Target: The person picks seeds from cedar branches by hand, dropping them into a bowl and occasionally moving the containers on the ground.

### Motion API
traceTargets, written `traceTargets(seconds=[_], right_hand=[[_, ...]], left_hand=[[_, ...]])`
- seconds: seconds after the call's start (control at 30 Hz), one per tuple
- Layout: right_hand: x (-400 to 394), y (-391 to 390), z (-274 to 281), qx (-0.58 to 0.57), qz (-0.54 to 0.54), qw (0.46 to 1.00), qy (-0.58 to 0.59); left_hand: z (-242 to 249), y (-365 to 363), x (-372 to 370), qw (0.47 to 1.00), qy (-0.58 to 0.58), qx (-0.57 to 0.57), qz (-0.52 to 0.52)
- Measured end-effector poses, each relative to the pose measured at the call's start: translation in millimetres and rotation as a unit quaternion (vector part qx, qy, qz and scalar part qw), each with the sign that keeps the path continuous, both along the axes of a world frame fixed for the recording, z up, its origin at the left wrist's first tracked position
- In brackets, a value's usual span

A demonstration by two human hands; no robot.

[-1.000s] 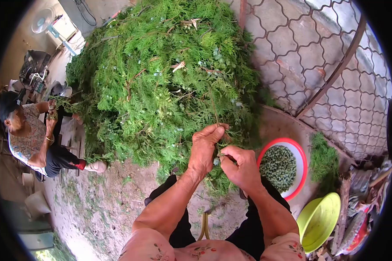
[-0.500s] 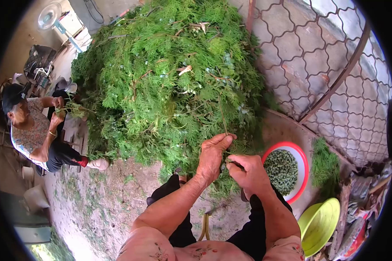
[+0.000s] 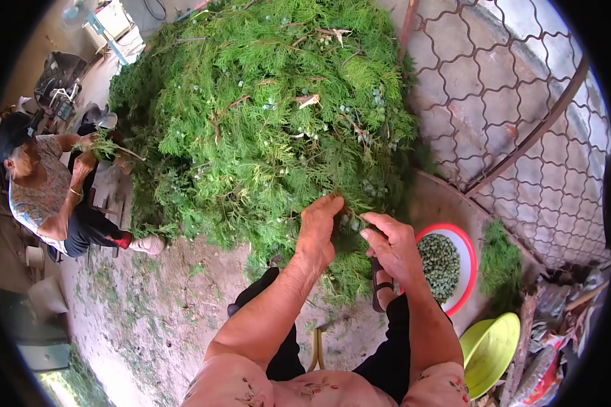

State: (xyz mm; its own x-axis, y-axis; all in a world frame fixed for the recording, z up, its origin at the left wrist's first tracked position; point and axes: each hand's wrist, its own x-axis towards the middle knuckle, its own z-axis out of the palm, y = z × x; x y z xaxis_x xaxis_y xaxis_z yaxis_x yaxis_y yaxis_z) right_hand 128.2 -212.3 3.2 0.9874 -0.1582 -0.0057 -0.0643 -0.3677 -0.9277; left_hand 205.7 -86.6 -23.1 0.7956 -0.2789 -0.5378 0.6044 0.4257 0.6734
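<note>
My left hand [image 3: 318, 229] is closed around a green conifer sprig [image 3: 334, 198] at the front of a large heap of cut conifer branches [image 3: 251, 129]. Small blue-green berries [image 3: 349, 222] cluster on the sprig between my two hands. Just right of these berries is my right hand [image 3: 392, 245], thumb and forefinger apart, with nothing visible between their tips; its palm is hidden. A white basin with a red rim [image 3: 472, 278], partly filled with picked berries [image 3: 441, 264], stands on the ground beside my right forearm.
At the left, another person [image 3: 44, 183] sits holding a branch [image 3: 119, 148]. A yellow-green basin [image 3: 495, 353] leans at the lower right near logs and bags. Wire mesh [image 3: 495, 102] borders the heap's right side. Loose greenery [image 3: 501, 258] lies beside the red-rimmed basin.
My right hand has moved up and apart from my left, its thumb and forefinger now spread. My left hand has shifted slightly left and up. The other person's branch has turned.
</note>
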Motion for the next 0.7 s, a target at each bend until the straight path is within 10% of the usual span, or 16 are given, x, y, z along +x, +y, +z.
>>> traceTargets(seconds=[0.37,0.7], right_hand=[[55.1,-1.3,-5.3,0.0,-0.04,0.999,0.004],[211.1,25.2,30.5,-0.283,-0.101,0.914,-0.273]], left_hand=[[8.5,29.4,17.3,0.997,-0.015,0.061,0.055],[16.0,40.8,29.3,0.993,-0.027,0.038,0.112]])
